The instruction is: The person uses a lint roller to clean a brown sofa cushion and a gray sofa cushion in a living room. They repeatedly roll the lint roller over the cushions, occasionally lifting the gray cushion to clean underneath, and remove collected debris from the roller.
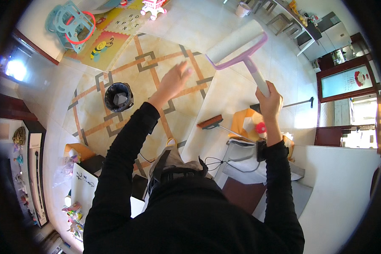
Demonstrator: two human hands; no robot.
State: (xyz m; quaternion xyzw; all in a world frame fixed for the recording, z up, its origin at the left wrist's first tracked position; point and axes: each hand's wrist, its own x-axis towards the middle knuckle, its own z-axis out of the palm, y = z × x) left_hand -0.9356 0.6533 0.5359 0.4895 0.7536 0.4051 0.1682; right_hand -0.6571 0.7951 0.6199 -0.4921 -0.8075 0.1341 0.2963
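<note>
My right hand is closed around the pale handle of a large lint roller with a purple frame. The roller is raised up and to the left of that hand, its wide white sheet cylinder facing away from me. My left hand is held out in the air left of the roller, holding nothing, its fingers extended and apart from the roller. Below the left forearm's far side, a black-lined trash bin stands on the tiled floor with a pale object inside.
A broom with a reddish brush lies near an orange and white bag at the right. A gray sofa piece is beside me. Farther off are a foam play mat, a blue plastic toy hoop frame and a pink toy cart.
</note>
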